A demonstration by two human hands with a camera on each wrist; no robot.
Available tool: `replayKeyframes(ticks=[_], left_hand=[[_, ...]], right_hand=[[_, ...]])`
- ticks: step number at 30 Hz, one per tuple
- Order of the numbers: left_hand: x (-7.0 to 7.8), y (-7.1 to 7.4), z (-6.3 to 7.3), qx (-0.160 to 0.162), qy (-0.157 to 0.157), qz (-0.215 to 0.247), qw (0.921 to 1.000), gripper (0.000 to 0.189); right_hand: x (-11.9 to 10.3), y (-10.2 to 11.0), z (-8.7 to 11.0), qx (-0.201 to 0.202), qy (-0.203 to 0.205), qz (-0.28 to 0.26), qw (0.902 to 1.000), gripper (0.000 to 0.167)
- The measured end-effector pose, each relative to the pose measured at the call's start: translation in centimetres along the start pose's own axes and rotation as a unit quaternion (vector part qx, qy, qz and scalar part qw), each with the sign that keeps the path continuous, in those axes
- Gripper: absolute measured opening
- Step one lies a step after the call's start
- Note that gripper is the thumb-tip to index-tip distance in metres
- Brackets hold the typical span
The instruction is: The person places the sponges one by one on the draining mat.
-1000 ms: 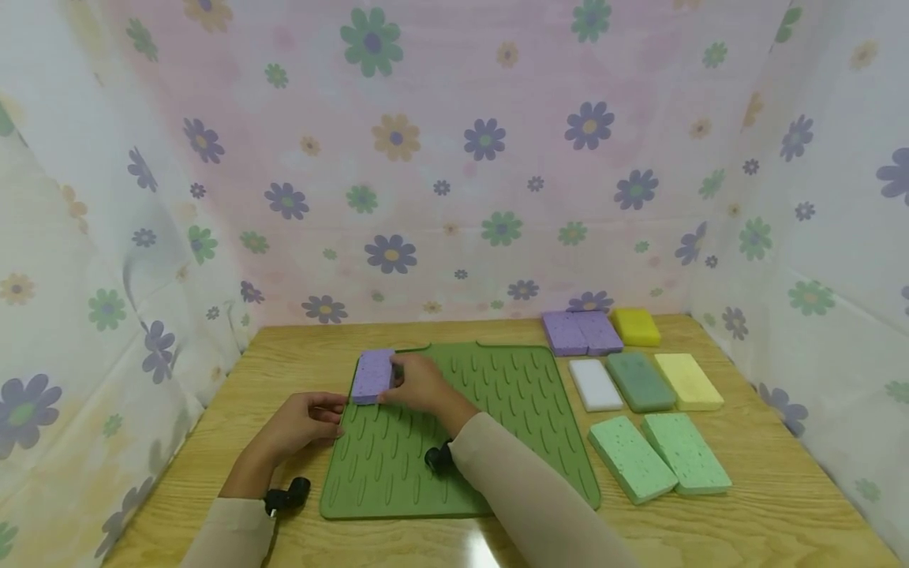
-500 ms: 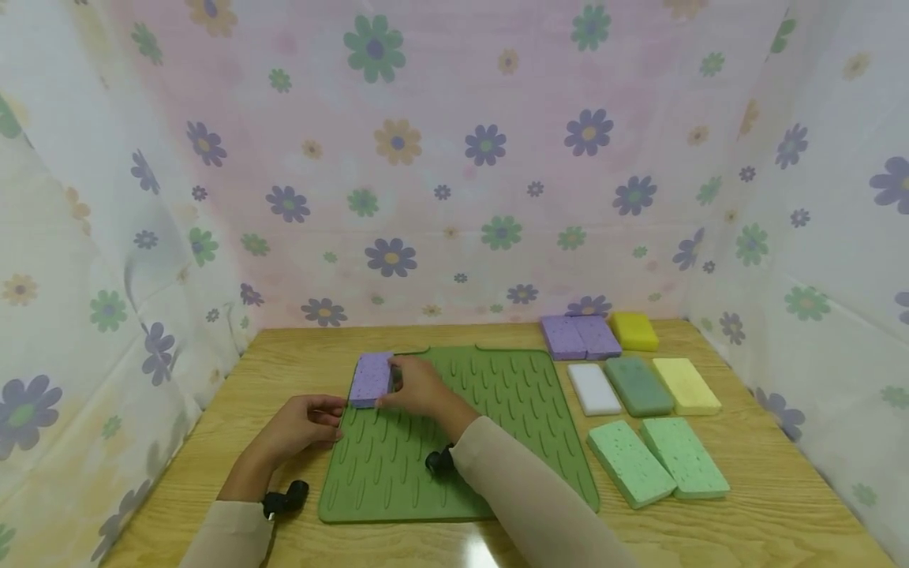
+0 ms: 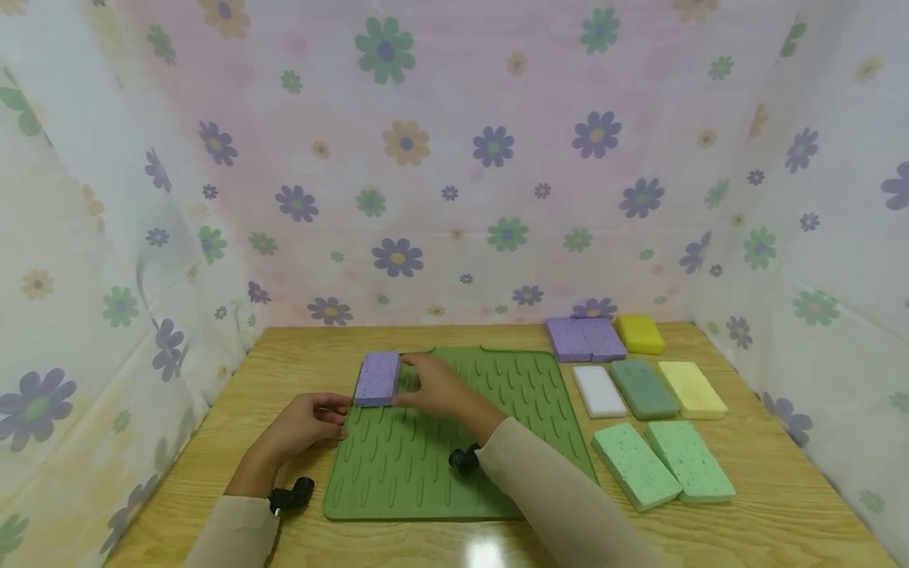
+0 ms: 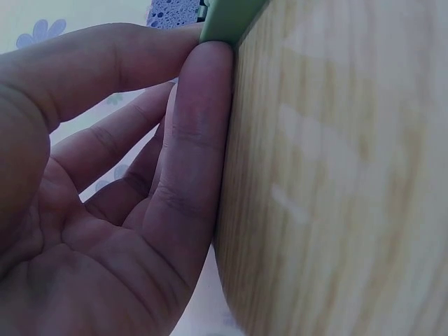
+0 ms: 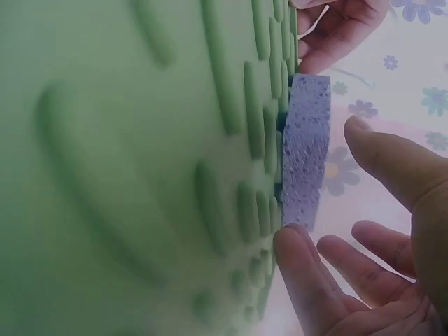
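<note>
A purple sponge (image 3: pixel 378 379) lies flat on the far left corner of the green ribbed mat (image 3: pixel 426 493). Just right of it, my right hand (image 3: pixel 443 388) is spread. In the right wrist view its thumb stands apart from the purple sponge (image 5: pixel 305 150), while one fingertip is right at the sponge's end. My left hand (image 3: pixel 301 426) rests at the mat's left edge with relaxed fingers. Up close in the left wrist view, two digits of the left hand (image 4: pixel 105 182) touch the mat's edge (image 4: pixel 227 21), one lying along the wooden table.
To the mat's right sit two purple sponges (image 3: pixel 585 339), a bright yellow sponge (image 3: pixel 640 334), a white block (image 3: pixel 600 391), a dark green sponge (image 3: pixel 644 389), a pale yellow sponge (image 3: pixel 692 390) and two mint green sponges (image 3: pixel 636 467). A flowered curtain (image 3: pixel 454 158) surrounds the wooden table.
My right hand has let go of the purple sponge and drawn slightly to the right. The sponge and my left hand have kept their places, with a slight shift of the head view.
</note>
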State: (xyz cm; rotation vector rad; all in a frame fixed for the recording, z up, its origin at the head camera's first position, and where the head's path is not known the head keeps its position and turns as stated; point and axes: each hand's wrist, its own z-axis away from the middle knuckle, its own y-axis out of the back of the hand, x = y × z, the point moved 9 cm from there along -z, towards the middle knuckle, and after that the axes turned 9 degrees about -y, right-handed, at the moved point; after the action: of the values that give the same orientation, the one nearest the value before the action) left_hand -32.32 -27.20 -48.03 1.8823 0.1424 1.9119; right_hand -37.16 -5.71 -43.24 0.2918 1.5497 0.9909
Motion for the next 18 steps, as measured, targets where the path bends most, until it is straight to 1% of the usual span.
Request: replayKeyframes(ticks=[2, 8, 13, 16, 18], left_hand=[[0.1, 0.0, 0.0, 0.0, -0.001, 0.0, 1.0, 0.054], [0.1, 0.0, 0.0, -0.002, -0.006, -0.003, 1.0, 0.055], [-0.1, 0.0, -0.1, -0.005, -0.008, -0.003, 0.9999, 0.055], [-0.2, 0.0, -0.1, -0.007, -0.008, -0.002, 0.9999, 0.055], [-0.1, 0.0, -0.1, -0.006, -0.009, -0.006, 0.9999, 0.055]], right_hand=[[0.2, 0.3, 0.3, -0.003, 0.0, 0.0, 1.0, 0.079], [0.7, 1.0, 1.1, -0.003, 0.023, 0.031, 0.9993, 0.074], [0.9, 2.0, 2.3, -0.001, 0.039, 0.025, 0.9989, 0.069], [1.0, 2.7, 3.2, 0.004, 0.051, 0.036, 0.998, 0.062], [1.0, 3.2, 3.7, 0.009, 0.059, 0.053, 0.9968, 0.056]])
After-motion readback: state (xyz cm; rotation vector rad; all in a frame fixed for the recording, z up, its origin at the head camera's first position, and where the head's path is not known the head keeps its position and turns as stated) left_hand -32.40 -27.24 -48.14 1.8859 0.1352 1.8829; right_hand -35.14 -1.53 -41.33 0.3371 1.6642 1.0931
